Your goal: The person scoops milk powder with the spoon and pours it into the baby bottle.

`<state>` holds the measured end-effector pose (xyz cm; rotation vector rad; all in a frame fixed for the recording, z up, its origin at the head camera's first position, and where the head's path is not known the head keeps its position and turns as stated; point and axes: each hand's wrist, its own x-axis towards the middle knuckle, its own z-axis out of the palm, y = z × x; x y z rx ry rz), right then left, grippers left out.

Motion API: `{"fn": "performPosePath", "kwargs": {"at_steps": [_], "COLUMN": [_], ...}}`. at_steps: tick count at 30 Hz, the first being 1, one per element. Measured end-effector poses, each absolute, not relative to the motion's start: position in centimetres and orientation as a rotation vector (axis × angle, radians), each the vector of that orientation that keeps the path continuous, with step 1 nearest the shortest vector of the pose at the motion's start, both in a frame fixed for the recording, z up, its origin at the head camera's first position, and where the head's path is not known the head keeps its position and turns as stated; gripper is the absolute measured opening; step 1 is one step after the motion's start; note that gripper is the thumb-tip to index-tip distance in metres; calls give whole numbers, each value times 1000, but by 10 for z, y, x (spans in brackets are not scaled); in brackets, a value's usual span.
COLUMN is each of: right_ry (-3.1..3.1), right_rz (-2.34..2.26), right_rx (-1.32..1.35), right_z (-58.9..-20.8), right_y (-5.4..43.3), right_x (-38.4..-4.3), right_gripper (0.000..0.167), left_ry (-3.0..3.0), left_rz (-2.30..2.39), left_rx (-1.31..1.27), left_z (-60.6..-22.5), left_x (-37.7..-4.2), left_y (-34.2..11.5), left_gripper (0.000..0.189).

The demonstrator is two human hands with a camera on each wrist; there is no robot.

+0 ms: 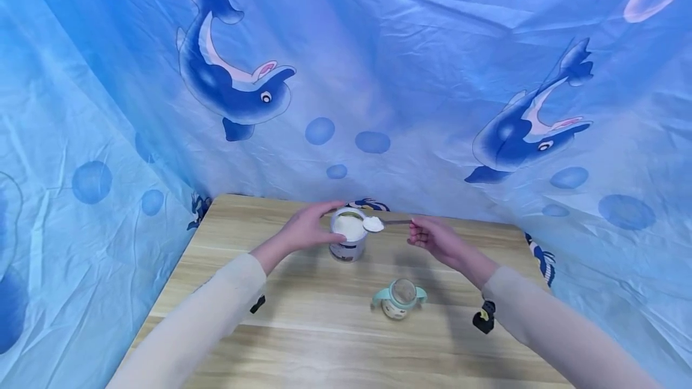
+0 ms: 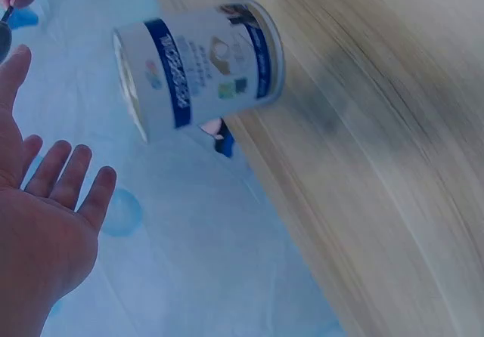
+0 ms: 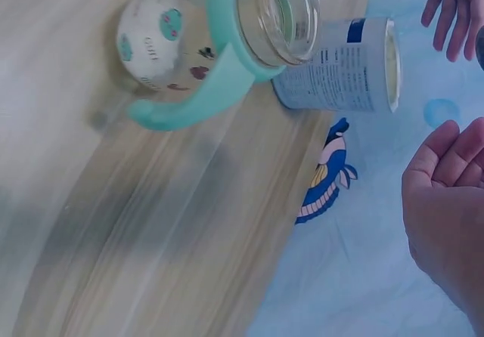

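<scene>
A tin of white powder point(image 1: 346, 251) stands uncovered near the table's far edge. My left hand point(image 1: 310, 228) is spread beside the tin's rim; in the left wrist view its fingers reach out past the top and hold nothing. With my right hand point(image 1: 432, 238) I pinch the handle end of a spoon point(image 1: 397, 222). Its bowl carries a heap of white powder point(image 1: 373, 224) at the right side of the tin's mouth. Nearer to me stands a baby bottle point(image 3: 227, 50) with two mint-green handles, its glass neck uncapped.
Everything stands on a wooden table point(image 1: 303, 341). A blue curtain point(image 1: 346, 77) with printed dolphins hangs right behind the table and along both sides. Dark wrist straps point(image 1: 483, 317) show below the sleeves.
</scene>
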<state>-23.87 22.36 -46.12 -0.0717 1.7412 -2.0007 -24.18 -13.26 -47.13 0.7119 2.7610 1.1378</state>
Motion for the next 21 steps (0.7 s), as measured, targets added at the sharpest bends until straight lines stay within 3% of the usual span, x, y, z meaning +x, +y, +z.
{"fn": "performPosePath", "kwargs": {"at_steps": [9, 21], "right_ry": [1769, 1827], "right_rz": [-1998, -1959], "right_rx": [-102, -123], "right_z": [-451, -466], "right_y": [255, 293], "right_x": [-207, -176], "right_gripper": [30, 25], "left_ry": [2643, 2458], "left_rz": [1148, 1201], "left_rx": [908, 989], "left_z": [-466, -499], "left_x": [-225, -215], "left_y": [-103, -61], "left_gripper": [85, 89]}}
